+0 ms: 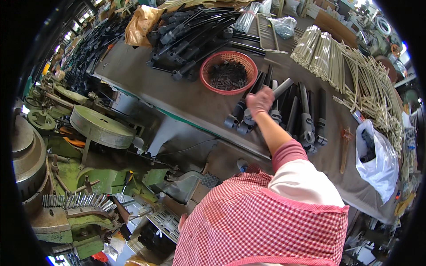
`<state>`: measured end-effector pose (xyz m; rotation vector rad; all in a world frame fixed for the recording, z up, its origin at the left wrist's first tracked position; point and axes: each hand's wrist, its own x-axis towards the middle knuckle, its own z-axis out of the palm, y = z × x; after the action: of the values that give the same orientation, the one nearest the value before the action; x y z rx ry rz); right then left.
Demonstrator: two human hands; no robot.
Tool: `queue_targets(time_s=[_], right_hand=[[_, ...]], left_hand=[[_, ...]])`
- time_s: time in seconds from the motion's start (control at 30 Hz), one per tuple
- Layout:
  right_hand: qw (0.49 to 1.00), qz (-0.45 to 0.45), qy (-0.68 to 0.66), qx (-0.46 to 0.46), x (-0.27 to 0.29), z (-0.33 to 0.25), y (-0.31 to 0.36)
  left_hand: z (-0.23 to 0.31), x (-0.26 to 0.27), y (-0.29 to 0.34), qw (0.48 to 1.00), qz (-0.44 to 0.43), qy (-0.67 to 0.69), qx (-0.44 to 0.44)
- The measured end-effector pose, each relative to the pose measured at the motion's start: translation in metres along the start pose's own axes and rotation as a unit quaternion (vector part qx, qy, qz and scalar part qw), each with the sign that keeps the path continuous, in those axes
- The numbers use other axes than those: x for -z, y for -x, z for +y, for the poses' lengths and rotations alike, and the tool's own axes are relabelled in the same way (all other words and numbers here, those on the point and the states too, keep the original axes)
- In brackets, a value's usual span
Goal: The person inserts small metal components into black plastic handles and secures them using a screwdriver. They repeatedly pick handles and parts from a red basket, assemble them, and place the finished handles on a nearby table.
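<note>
My right hand (pixel 260 101) reaches over the table with its fingers curled round a dark metal tube, slightly blurred by motion. The tube's pale grey end (pixel 283 88) sticks out past the hand to the upper right. Below the hand lie rounded grey joint ends (pixel 245 126). Beside it, several black tubes with jointed ends (pixel 306 126) lie in a row toward the table's near edge. A red plastic basket (pixel 205 82) filled with small dark parts (pixel 228 74) stands just left and beyond. At the apron's left edge only a sliver of my left hand (pixel 182 221) shows; its fingers are hidden.
Black tubes (pixel 191 44) are heaped at the far left near a brown bag (pixel 143 25). Bundled pale rods (pixel 317 53) lie at the far right. A white plastic bag (pixel 377 164) sits on the right. Green machinery (pixel 104 126) stands left of the table.
</note>
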<state>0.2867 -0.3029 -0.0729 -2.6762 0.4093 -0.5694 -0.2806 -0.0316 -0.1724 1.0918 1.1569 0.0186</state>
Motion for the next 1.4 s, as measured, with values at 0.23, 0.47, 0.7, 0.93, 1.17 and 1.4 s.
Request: queue_targets(time_s=[0.23,0.47,0.7,0.93,1.17,1.4], right_hand=[[0.984,0.117,-0.047,0.124,-0.046,0.056,-0.065],[0.86,-0.344,-0.145,0.347,-0.126,-0.008,-0.097],[0.833,-0.463,0.098,0.288,-0.191,-0.075,-0.097],[0.82,-0.493,0.026,0.29,-0.18,-0.084,-0.055],[0.779,-0.529,0.12,0.316,-0.164,-0.087,-0.024],[0.867,-0.445,-0.038,0.222,-0.139,-0.073,-0.035]], left_hand=[[0.018,-0.053,-0.021,0.98,0.027,0.181,0.08],[0.04,-0.109,-0.026,0.978,-0.053,-0.195,-0.058],[0.075,-0.171,-0.005,0.728,-0.088,-0.577,-0.36],[0.183,-0.257,-0.057,0.92,-0.066,-0.352,-0.158],[0.316,-0.402,-0.174,0.789,-0.133,-0.372,-0.471],[0.367,-0.509,-0.289,0.563,-0.054,-0.654,-0.502]])
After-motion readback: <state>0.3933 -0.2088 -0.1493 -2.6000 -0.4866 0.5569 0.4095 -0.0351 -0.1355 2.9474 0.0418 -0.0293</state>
